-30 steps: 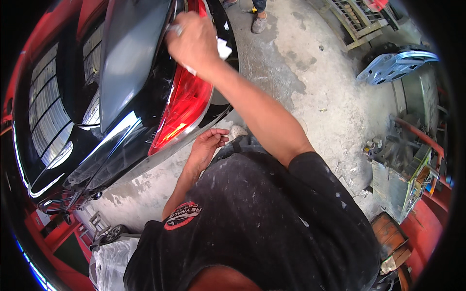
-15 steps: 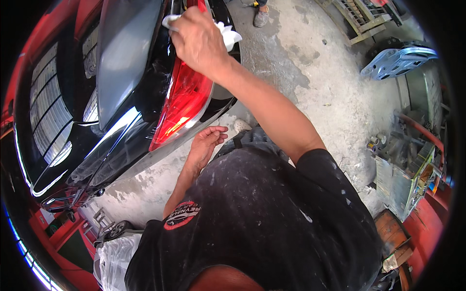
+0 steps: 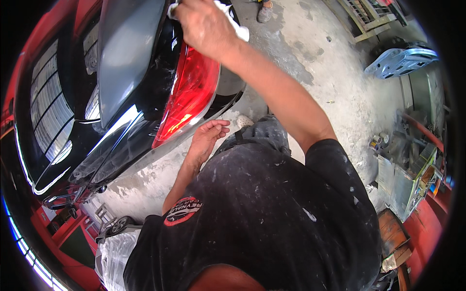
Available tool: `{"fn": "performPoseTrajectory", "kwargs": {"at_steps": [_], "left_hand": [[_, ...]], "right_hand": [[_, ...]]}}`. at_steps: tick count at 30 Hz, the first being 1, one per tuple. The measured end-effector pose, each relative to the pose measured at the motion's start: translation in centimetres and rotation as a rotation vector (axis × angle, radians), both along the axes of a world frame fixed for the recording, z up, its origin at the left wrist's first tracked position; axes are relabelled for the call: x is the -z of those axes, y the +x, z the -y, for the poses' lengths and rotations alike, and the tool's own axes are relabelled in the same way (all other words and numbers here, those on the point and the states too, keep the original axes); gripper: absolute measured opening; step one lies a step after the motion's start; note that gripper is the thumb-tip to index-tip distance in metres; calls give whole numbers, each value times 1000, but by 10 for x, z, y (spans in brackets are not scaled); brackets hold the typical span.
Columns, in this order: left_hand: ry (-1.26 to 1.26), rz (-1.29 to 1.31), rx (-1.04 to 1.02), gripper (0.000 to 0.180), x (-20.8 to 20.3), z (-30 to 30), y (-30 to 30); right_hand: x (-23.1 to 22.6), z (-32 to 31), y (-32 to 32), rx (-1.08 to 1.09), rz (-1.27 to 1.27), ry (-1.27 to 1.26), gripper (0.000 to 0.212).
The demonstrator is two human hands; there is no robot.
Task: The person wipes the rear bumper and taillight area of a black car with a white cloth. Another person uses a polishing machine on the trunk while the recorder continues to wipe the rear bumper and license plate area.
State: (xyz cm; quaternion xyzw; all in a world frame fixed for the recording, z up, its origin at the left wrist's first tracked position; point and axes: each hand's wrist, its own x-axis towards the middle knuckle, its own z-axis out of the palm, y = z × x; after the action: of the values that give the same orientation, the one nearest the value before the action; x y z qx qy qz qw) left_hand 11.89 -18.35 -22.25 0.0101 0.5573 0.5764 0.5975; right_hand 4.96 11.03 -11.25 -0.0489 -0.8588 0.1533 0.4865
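Observation:
A red tail light (image 3: pixel 193 89) curves along the rear corner of a glossy black car (image 3: pixel 160 92). My right arm reaches far forward over it. In my right hand (image 3: pixel 206 29) is a crumpled white cloth (image 3: pixel 241 33), pressed against the car just beyond the lens. The hand covers the middle of the cloth, so only its ends show. My left hand (image 3: pixel 208 138) hovers in front of my body beside the near end of the tail light. Its fingers are loosely bent with nothing in them, and it touches no part of the car.
A blue-grey door panel (image 3: pixel 402 62) stands at the far right near a wooden rack (image 3: pixel 366 22). Small cans (image 3: pixel 378 140) and a metal box (image 3: pixel 400 189) sit at right. Another person's shoe (image 3: pixel 265 13) shows at the top. Clear plastic wrap (image 3: pixel 116 257) lies at lower left.
My right hand has moved farther forward with the cloth, uncovering more of the tail light. My left hand has shifted only slightly, and the view has moved a little.

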Motion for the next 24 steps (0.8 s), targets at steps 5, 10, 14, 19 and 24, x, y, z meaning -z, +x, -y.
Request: {"fn": "performPoseTrajectory", "kwargs": {"at_steps": [5,10,14,19,24], "left_hand": [[-28,55,21,22,6,1,4],[-28,-2,5,23,-1,-4,6],[-82,12,8,23,6,8,1],[-110,-29,-46,24,-3,14,-1],[-112,-42,-83,24,-8,16,-3]], "right_hand": [[-1,49,10,-62,-63,197,9],[-4,-20,3,3,-73,-286,15],[15,0,-11,107,-146,-545,12],[-17,42,-7,-73,-446,-629,12],[-19,6,-44,41,-521,-871,9]]}}
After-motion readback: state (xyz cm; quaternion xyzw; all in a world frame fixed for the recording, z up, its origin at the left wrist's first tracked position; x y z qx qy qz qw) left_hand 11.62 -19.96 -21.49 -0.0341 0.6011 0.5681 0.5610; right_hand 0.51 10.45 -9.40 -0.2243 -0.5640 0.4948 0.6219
